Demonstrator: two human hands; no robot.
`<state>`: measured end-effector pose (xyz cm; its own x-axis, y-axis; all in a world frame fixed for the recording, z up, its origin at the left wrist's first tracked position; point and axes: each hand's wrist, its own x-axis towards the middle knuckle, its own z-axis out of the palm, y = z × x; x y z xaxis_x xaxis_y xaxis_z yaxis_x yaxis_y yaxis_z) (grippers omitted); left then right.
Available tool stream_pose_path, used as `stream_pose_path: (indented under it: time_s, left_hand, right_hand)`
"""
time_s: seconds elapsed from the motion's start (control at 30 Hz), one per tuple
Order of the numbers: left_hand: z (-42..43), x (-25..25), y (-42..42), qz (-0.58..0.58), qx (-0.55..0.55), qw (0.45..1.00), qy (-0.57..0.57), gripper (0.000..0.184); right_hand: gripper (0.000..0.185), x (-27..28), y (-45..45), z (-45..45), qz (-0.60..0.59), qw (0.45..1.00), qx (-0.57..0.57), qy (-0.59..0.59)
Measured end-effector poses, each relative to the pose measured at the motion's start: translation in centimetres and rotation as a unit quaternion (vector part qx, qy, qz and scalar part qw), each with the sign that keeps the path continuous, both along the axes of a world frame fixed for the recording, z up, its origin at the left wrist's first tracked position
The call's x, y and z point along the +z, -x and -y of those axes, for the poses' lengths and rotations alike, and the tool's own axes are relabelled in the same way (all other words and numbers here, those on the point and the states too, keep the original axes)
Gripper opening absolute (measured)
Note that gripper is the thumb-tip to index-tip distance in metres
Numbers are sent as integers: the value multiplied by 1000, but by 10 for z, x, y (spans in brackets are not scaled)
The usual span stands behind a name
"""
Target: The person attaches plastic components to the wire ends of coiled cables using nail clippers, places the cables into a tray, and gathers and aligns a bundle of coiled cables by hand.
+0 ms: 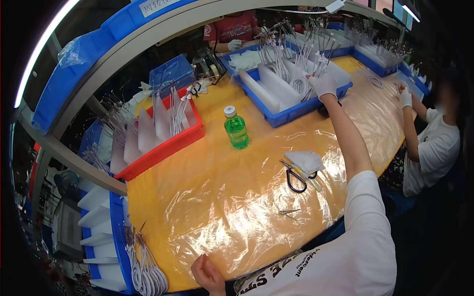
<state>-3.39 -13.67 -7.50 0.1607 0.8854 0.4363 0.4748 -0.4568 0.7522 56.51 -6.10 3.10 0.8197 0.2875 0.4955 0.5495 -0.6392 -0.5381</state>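
The yellow table under shiny see-through plastic film (222, 197) has its near edge running slantwise just beside my white printed T-shirt (340, 256), from the lower left up to the right. Left of me, the broad room for moving is bounded by the long red plastic bin (170, 154), and on the far side by the blue plastic bin with white upright dividers (291, 114). The clear bottle of green liquid with a white cap (237, 132) stands upright between those two bins, and the black-handled scissors (296, 181) lie beside a crumpled white cloth (304, 161), below my outstretched forearm; a small thin metal tool (289, 212) lies nearer the edge. A wide stretch of film runs from the bottle down to my bare left hand (208, 275), which is at the near edge, fingers loosely curled; how far they close I cannot tell. My white-gloved right hand (324, 86) is over the blue bin, its fingertips at the looped white cables with loose upper ends (300, 86). Those cables sit inside the bin, just left of and partly below the glove; whether my fingers pinch one or only touch, I cannot tell.
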Motion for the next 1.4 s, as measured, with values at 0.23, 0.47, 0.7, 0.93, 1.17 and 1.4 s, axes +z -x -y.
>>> stream_pose_path:
  time_s: [0.23,0.47,0.7,0.93,1.17,1.4]
  left_hand:
    - [-1,1,2,-38,-2,999,-35,23]
    - [16,-1,19,-23,-15,980,-197,17]
    - [79,-67,81,-152,-104,983,5,21]
    - [70,-183,90,-110,-109,707,690,77]
    - [30,84,-15,-75,-577,654,483,40]
    - [50,232,-72,142,-580,739,312,65]
  right_hand:
    - [39,-28,5,4,-8,993,-6,-119]
    - [61,-58,42,35,-20,975,-65,-212]
    - [47,-93,86,84,2,969,46,-242]
    - [32,-119,97,99,-71,978,46,-193]
    - [31,-126,87,99,-126,951,95,-266]
    - [27,-132,74,92,-257,845,119,-455]
